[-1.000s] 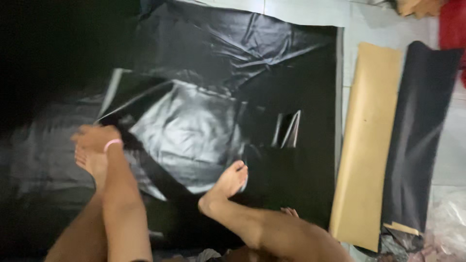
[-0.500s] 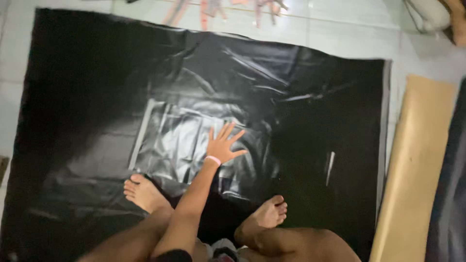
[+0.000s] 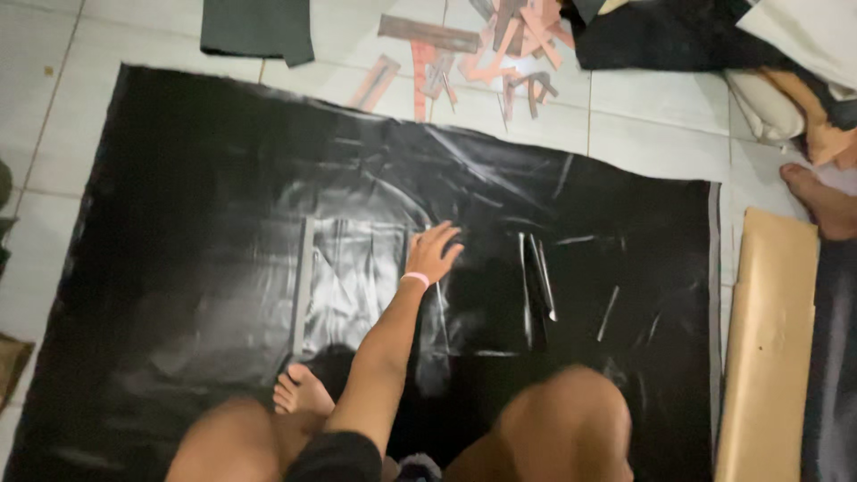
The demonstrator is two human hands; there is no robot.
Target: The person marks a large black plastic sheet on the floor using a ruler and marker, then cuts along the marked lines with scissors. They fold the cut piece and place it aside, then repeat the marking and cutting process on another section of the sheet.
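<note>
Black glossy sheet (image 3: 223,223) lies under the flat left hand (image 3: 435,252).

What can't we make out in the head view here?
- Right hand: not in the head view at all.
- Left hand: rests on the black sheet; palm side hidden, so any grip can't be judged.
- Scrap pile: pieces too small and cut off by the top edge.
- Another person's foot: cut by the right edge.

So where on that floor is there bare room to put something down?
The black sheet lies bare left of the hand, up to its top-left corner. White tiles show free between the sheet's top edge and the scrap pile. It is crowded at that pile and by the tan roll on the right.
</note>
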